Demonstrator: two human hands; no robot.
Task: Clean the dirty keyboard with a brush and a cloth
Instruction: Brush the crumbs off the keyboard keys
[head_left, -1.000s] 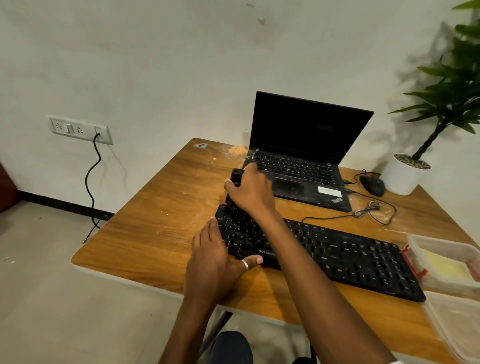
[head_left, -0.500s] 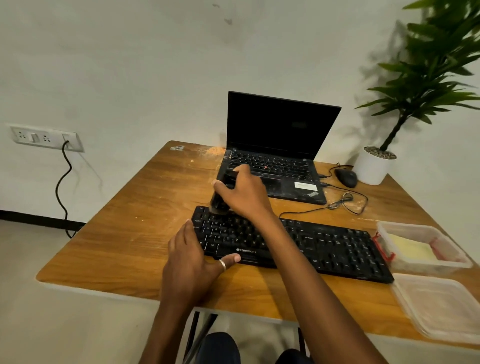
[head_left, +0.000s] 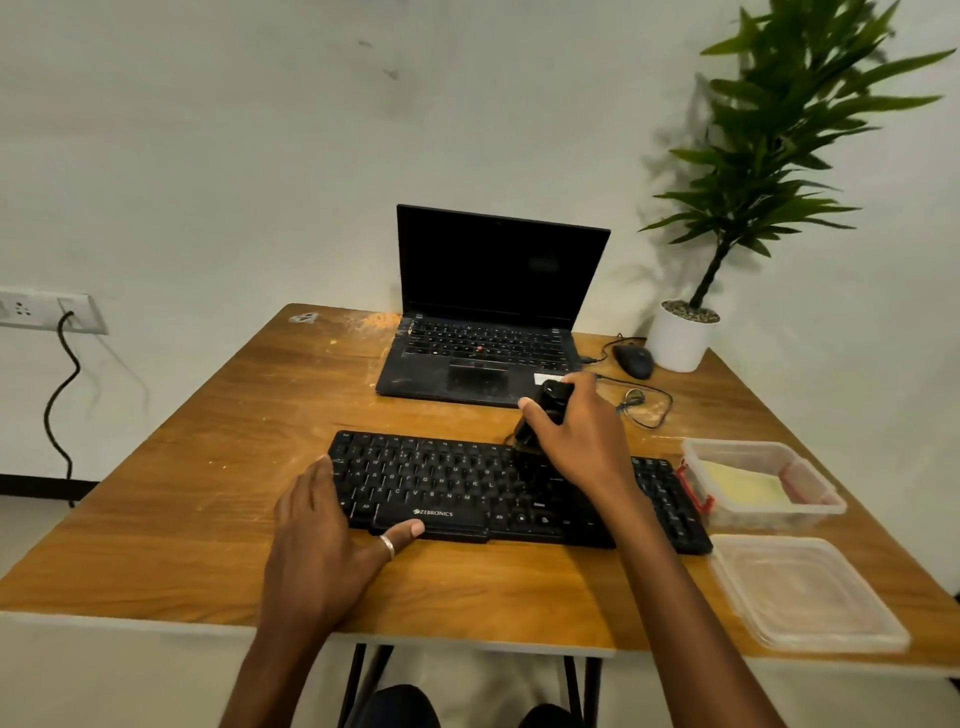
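The right hand (head_left: 582, 441) is gripping the brush (head_left: 545, 410) on the keyboard (head_left: 457, 483), the left hand (head_left: 322, 540) is steadying it with flat fingers (head_left: 311, 483), and wiping is seemingly remaining.

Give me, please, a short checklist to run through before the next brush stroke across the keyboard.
1. Grip: the right hand holds the brush: ok.
2. Bracing: the left hand rests on the left end of the keyboard, thumb along its front edge: ok.
3. Contact: bristles on the keys: cannot tell, blurred.
4. Next tool: the yellow cloth lies in the open container right of the keyboard: ok.
5. Path: the looped cable lies off the keyboard: ok.
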